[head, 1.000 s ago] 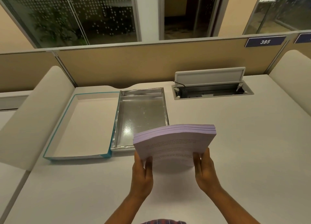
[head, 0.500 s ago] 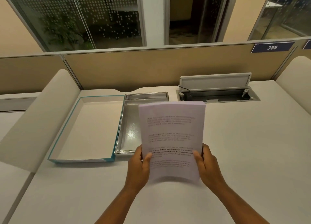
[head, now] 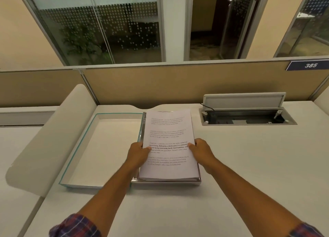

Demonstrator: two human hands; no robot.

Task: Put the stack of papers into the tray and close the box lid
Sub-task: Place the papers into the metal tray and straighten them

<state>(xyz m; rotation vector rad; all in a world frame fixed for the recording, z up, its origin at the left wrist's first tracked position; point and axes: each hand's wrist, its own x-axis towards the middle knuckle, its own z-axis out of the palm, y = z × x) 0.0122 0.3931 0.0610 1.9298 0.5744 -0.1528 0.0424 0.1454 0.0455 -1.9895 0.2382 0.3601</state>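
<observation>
The stack of printed white papers (head: pixel 169 135) lies over the shiny metal tray (head: pixel 165 182), covering almost all of it; only the tray's front rim and left rim show. My left hand (head: pixel 138 153) grips the stack's left edge and my right hand (head: pixel 201 148) grips its right edge, thumbs on top. Whether the stack rests on the tray floor cannot be told. Left of the tray lies the white box lid (head: pixel 106 147) with a teal rim, inside up.
An open cable hatch (head: pixel 245 116) with a raised flap is set in the desk at the back right. A rounded white divider (head: pixel 48 139) stands to the left, and a beige partition (head: pixel 178 83) runs along the back. Bare desk lies to the right and front.
The stack went from tilted up near me to flat, and both hands carried it forward and left, over the metal tray. My view moved closer to the desk.
</observation>
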